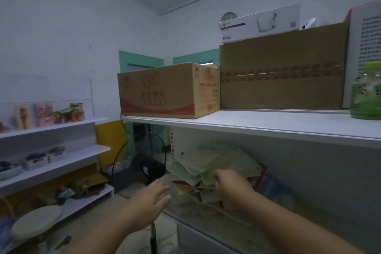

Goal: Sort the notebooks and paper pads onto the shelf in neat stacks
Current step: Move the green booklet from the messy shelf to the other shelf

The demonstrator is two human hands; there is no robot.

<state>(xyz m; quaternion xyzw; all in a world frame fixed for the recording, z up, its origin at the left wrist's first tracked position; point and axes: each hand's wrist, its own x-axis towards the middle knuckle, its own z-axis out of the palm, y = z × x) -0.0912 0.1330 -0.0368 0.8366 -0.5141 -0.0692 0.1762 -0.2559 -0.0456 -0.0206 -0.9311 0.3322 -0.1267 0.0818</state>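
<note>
Two hands reach toward the lower shelf [198,214] in the head view, where the pile of notebooks and paper pads [218,163] lies in a loose fan under the upper shelf board [268,128]. Pale green and cream covers overlap at odd angles, with red and yellow ones beneath, so nothing here counts as a neat stack yet.

The left hand [152,194] hovers just short of the pile's left edge with fingers spread and straight, holding nothing. My guess is it stands ready to steady or square the covers.

The right hand [231,185] is on the pile, its fingers curled down over a pale green pad. Whether they pinch that pad or only rest on it I cannot tell, since the knuckles hide the fingertips and the picture is blurred.

Above, a printed carton [169,90] and a plain brown carton [282,76] fill the upper board, and a green jar [366,97] is cut off at the right edge. A black fan [152,167] stands just left of the shelf unit. The pile's right end fades into shadow, and its lettering is unreadable.
</note>
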